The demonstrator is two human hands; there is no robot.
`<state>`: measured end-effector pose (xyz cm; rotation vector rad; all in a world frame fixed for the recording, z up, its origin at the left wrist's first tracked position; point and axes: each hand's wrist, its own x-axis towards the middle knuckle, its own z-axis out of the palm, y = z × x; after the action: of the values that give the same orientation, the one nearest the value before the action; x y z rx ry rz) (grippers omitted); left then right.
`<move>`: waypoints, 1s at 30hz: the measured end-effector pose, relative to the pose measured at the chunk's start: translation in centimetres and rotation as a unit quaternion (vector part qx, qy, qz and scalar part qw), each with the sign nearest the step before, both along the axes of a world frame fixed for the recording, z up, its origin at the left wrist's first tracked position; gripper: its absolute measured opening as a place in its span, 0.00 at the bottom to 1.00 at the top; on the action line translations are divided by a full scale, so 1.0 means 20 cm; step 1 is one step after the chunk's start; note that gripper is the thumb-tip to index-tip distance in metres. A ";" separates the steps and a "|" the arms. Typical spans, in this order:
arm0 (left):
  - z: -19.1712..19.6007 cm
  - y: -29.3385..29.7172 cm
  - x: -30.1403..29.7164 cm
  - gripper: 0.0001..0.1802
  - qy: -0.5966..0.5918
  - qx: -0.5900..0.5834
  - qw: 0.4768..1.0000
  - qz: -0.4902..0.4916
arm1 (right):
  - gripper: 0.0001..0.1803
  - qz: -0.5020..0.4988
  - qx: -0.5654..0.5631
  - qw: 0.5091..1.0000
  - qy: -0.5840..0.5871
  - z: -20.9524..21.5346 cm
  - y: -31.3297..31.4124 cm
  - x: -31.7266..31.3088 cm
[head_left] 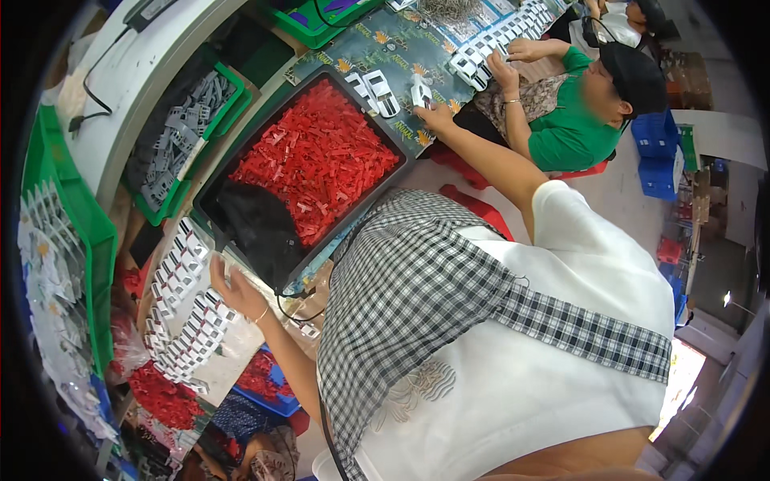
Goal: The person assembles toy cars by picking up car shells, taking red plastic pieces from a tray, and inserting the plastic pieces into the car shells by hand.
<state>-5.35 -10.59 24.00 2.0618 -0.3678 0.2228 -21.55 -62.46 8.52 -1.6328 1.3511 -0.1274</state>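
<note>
Grips a white toy-car shell (420, 90) with the right hand (437, 119), arm stretched far out, fingers brought together on the shell's near end. Holds it at the patterned cover of the bench (399, 53); cannot tell whether touching it or just above. Has two more white shells (384, 94) lying close by, between the held one and a black tray (361, 205).

Holds the left hand (244, 298) with fingers apart and loosely curled, apparently gripping nothing, below the near corner of that tray and just beside rows of white shells (192, 333). Cannot tell whether touching any of these with the fingertips.

Has the black tray between both hands, heaped with red plastic pieces (313, 152), with a black cloth (257, 224) bunched in its lower part. Beyond it, in a green crate (231, 111), grey parts (180, 132). Near the right arm, in a green top, a co-worker (573, 124) beside another block of white shells (473, 66).
</note>
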 end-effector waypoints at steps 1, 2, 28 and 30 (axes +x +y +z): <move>0.08 -0.12 -0.03 0.19 0.033 -0.063 0.997 -0.030 | 0.26 0.004 0.047 0.996 -0.074 0.06 0.11 0.05; 0.13 -0.21 -0.05 0.19 0.028 -0.044 0.997 -0.056 | 0.27 0.008 0.094 0.985 -0.146 0.23 0.27 0.09; -0.25 -0.35 -0.12 0.22 0.542 -0.375 0.750 -0.057 | 0.07 0.469 -0.322 0.822 0.007 0.22 0.95 0.73; -0.30 -0.33 -0.08 0.25 0.555 -0.419 0.714 -0.082 | 0.06 0.442 -0.252 0.855 -0.102 0.35 1.03 0.71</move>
<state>-7.04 -17.20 18.00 0.9401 0.2901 -0.8207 -7.41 -41.86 15.55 -2.4544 0.3021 -0.0994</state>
